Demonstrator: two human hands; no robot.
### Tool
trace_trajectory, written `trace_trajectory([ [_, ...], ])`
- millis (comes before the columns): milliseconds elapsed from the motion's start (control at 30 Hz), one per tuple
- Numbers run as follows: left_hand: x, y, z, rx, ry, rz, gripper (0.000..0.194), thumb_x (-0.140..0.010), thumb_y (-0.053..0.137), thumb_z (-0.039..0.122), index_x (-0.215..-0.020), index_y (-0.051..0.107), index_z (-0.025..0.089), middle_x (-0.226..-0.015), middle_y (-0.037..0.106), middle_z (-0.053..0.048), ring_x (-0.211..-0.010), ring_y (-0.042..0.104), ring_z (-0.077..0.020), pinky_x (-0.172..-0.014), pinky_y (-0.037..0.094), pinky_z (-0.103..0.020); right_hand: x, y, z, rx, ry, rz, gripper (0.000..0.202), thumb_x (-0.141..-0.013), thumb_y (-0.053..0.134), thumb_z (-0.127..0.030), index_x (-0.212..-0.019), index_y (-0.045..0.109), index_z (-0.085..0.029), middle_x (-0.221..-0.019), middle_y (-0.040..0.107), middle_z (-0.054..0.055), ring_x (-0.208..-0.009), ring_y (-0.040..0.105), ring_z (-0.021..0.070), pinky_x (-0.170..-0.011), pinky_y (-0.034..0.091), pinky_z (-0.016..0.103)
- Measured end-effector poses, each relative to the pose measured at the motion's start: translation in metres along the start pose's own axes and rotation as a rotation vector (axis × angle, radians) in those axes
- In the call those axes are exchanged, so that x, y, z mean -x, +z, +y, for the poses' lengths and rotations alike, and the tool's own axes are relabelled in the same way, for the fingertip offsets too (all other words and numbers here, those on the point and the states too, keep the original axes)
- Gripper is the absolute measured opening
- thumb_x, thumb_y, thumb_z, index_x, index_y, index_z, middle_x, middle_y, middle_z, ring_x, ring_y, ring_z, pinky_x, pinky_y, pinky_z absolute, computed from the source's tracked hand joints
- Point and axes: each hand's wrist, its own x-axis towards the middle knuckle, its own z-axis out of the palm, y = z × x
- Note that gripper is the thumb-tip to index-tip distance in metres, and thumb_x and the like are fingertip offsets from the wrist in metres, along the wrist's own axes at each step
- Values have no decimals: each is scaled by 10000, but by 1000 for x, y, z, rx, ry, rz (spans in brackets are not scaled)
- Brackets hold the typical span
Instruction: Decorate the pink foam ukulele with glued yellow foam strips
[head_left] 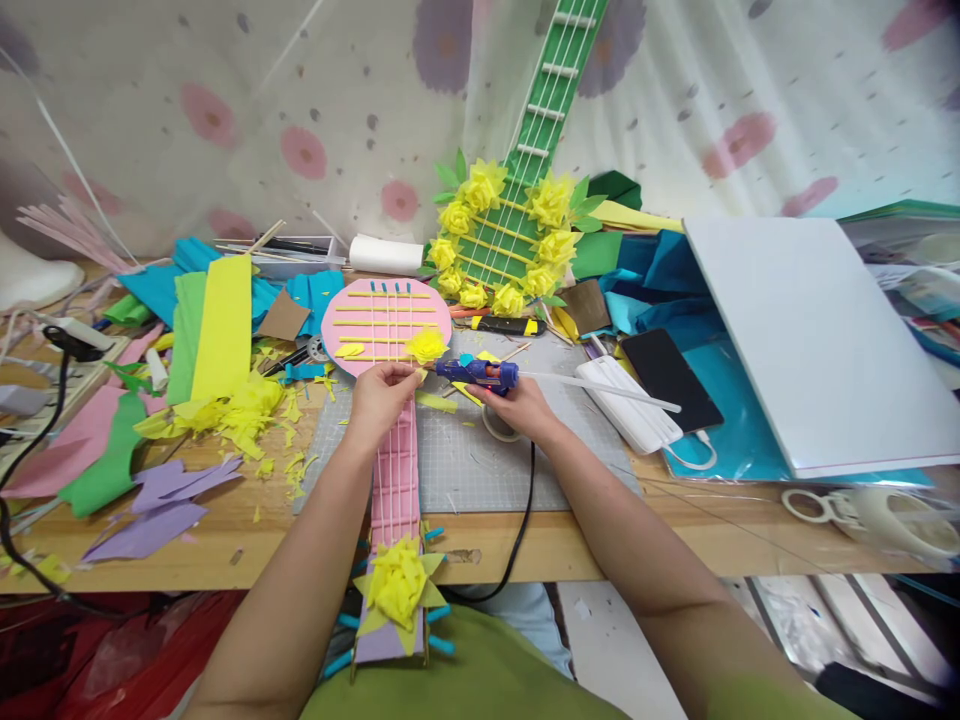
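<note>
While the tip of our blue hot glue gun (478, 374) is beside a yellow paper flower (427, 345), we would do well to hold our bare fingertips back from the nozzle, which is probably hot. We judge this to be a gluing step: a small dab, set under the petals, should hold without stringing across the pink paper guitar (334, 325). A light, brief press should then do, with the glue gun turned away from the strings

Our right hand (517, 405) has its fingers wrapped around the glue gun's handle. Our left hand (386, 398) has thumb and fingers pinched together just beside the nozzle; whether they grasp a scrap of yellow paper, we cannot tell

The pink guitar lies left of the middle of the wooden worktop (277, 545), its round body over the far left corner of the grey cutting mat (480, 485). Its neck runs toward us, and its lilac headstock (388, 643) juts past the worktop's near edge. Yellow sticks cross the body beneath white strings with blue tips at their far ends. A fuller yellow flower (397, 585) covers much of the headstock, with blue pegs either side. By the worktop's far edge stands a green guitar (501, 228), ringed with yellow roses
</note>
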Motion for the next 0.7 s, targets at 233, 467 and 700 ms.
trace_trajectory([
  [233, 1, 1, 1, 10, -11, -2, 207, -505, 724, 305, -604, 628, 150, -547, 609, -5, -465, 469, -84, -486, 358, -223, -1, -1, 2, -71, -9, 14, 397, -718, 601, -538, -862, 690, -178, -761, 696, 26, -726, 634, 201, -642, 473, 282],
  [467, 0, 1, 0, 1, 21, -24, 238, -499, 743, 324, -621, 643, 146, -616, 650, -26, -534, 531, -101, -527, 397, -226, -7, -11, 5, -23, 74, 142, 421, -677, 618, -566, -830, 694, -181, -705, 682, 35, -688, 620, 203, -636, 480, 301],
  [700, -6, -7, 1, -17, -1, -6, 263, -493, 750, 324, -655, 646, 144, -583, 633, -11, -492, 515, -93, -496, 414, -222, -28, -47, 52, 35, 152, 363, 440, -655, 613, -579, -744, 664, -151, -720, 676, 67, -706, 617, 208, -698, 493, 341],
])
